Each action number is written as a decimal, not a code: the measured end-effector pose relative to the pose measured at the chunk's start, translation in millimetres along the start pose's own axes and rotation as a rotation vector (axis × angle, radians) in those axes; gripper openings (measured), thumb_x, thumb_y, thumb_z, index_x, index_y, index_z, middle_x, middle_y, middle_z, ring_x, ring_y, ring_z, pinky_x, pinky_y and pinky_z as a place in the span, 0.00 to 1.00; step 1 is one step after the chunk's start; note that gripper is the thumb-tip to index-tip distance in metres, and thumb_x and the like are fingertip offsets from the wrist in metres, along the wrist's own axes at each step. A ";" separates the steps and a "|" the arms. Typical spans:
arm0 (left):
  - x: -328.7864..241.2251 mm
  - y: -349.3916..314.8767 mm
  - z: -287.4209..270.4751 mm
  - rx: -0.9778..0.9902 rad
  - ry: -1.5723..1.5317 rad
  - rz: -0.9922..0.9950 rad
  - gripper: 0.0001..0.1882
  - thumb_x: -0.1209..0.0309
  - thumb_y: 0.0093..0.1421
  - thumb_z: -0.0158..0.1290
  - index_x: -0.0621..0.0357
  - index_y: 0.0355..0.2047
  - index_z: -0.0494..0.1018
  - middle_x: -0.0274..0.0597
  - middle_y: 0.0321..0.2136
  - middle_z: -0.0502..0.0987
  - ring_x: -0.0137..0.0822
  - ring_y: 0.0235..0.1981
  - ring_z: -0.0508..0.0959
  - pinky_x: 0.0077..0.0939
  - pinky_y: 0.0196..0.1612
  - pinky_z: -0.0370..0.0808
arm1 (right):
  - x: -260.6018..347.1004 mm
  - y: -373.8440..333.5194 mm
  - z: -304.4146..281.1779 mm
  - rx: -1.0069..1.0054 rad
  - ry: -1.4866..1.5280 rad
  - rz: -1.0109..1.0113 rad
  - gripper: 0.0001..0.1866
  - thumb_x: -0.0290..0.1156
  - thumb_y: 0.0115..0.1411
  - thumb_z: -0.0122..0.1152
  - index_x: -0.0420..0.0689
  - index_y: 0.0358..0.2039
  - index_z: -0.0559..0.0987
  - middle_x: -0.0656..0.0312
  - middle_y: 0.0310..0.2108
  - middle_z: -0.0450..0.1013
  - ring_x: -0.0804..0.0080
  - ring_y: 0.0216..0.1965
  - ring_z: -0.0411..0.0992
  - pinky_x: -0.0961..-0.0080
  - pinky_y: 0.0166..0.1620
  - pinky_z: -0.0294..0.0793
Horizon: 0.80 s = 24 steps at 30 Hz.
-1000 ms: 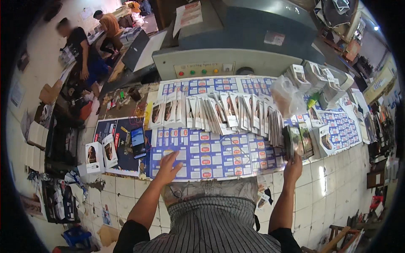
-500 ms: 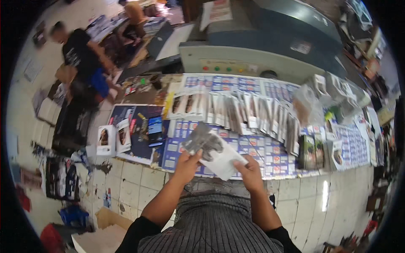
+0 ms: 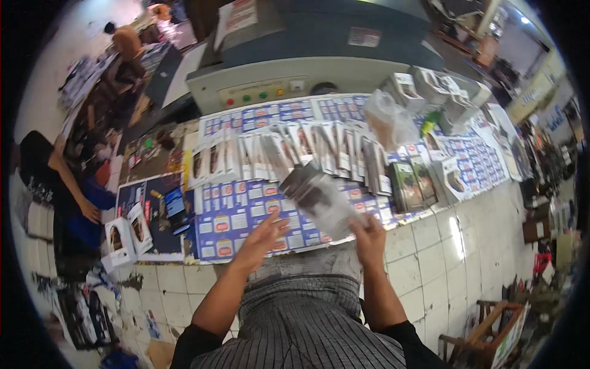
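Note:
A flat printed packet [image 3: 321,200], dark at its top end and pale below, is tilted above the table, blurred by motion. My right hand [image 3: 369,237] pinches its lower right corner. To the left of it, my left hand [image 3: 264,237] is open with the fingers apart, touching nothing, over the blue and white printed sheet [image 3: 215,234] that covers the table. Beyond the packet lies a long overlapping row of similar white packets [image 3: 295,144]. At the row's right end are dark green printed packs [image 3: 412,184].
A phone [image 3: 176,206] lies on a dark board at left, near two white packets [image 3: 123,240]. A clear plastic bag [image 3: 390,120] and stacked packets [image 3: 455,111] stand at the back right. Behind the table is a large machine [image 3: 319,37]. A person [image 3: 49,178] is at the far left.
My left hand has let go of the packet and opened; my right hand alone keeps it. The view has turned, and the person at left appears closer to the picture's edge.

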<state>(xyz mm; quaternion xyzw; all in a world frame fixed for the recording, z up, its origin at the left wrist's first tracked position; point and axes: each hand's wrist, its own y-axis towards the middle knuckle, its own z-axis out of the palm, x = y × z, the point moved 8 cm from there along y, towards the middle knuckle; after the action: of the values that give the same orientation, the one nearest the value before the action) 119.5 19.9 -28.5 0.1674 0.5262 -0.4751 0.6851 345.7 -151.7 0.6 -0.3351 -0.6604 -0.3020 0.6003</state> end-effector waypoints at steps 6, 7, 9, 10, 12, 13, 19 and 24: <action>12.6 3.5 26.8 0.085 -0.507 0.007 0.47 0.35 0.62 0.47 0.50 0.71 0.51 0.50 0.68 0.58 0.53 0.66 0.63 0.58 0.65 0.63 | 76.4 -75.2 101.6 0.437 -0.527 -0.701 0.10 0.31 0.55 0.71 0.41 0.36 0.83 0.54 0.34 0.81 0.62 0.36 0.81 0.72 0.39 0.77; 8.8 2.8 28.1 0.086 -0.568 0.052 0.48 0.33 0.61 0.45 0.52 0.71 0.50 0.50 0.67 0.59 0.50 0.65 0.64 0.56 0.64 0.64 | 84.8 -79.2 106.2 0.530 -0.407 -0.712 0.09 0.31 0.57 0.69 0.41 0.36 0.83 0.55 0.33 0.81 0.62 0.34 0.81 0.72 0.38 0.77; 9.7 3.1 21.7 0.105 -0.638 0.083 0.50 0.31 0.61 0.44 0.53 0.71 0.49 0.50 0.67 0.60 0.48 0.65 0.65 0.54 0.64 0.64 | 83.5 -79.5 99.9 0.607 -0.303 -0.712 0.08 0.30 0.58 0.68 0.41 0.37 0.83 0.56 0.32 0.81 0.62 0.33 0.81 0.71 0.38 0.77; 15.2 0.8 7.7 0.104 -0.779 0.042 0.50 0.29 0.60 0.43 0.54 0.70 0.52 0.52 0.67 0.60 0.49 0.64 0.66 0.56 0.65 0.63 | 65.4 -64.8 80.4 0.539 -0.312 -0.515 0.08 0.30 0.60 0.66 0.41 0.38 0.83 0.56 0.32 0.81 0.64 0.32 0.80 0.72 0.38 0.77; 12.1 -2.9 -3.3 0.003 -0.889 0.012 0.52 0.27 0.58 0.41 0.55 0.68 0.56 0.54 0.64 0.63 0.51 0.63 0.68 0.60 0.64 0.64 | 39.5 -35.8 21.2 0.258 -0.312 -0.326 0.08 0.27 0.63 0.62 0.38 0.41 0.81 0.55 0.36 0.80 0.69 0.35 0.78 0.74 0.38 0.75; 0.4 -8.9 -9.8 -0.107 -0.847 0.040 0.52 0.25 0.56 0.41 0.55 0.67 0.58 0.54 0.63 0.66 0.53 0.61 0.69 0.61 0.63 0.65 | 37.1 -16.2 -10.7 0.066 -0.295 -0.342 0.10 0.25 0.63 0.60 0.35 0.43 0.80 0.54 0.39 0.80 0.72 0.38 0.77 0.77 0.39 0.72; -3.6 -20.7 -38.6 0.037 -0.889 0.103 0.48 0.26 0.56 0.43 0.47 0.65 0.63 0.54 0.63 0.65 0.56 0.61 0.68 0.67 0.58 0.69 | 28.7 37.9 -163.6 -0.718 -0.668 -0.704 0.13 0.24 0.69 0.53 0.39 0.52 0.79 0.56 0.47 0.80 0.65 0.49 0.78 0.73 0.53 0.74; -6.8 -2.3 -23.5 0.158 -0.831 0.085 0.49 0.29 0.61 0.39 0.54 0.68 0.57 0.51 0.64 0.65 0.49 0.60 0.71 0.56 0.56 0.73 | -71.4 82.6 -175.9 -0.236 -0.972 -0.329 0.21 0.27 0.67 0.56 0.41 0.60 0.72 0.48 0.57 0.71 0.54 0.60 0.69 0.62 0.60 0.69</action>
<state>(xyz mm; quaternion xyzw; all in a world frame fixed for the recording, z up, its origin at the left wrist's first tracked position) 104.4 39.1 -31.1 0.0354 0.1600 -0.5125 0.8429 520.0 -249.3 -53.7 -0.3937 -0.8681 -0.2740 0.1277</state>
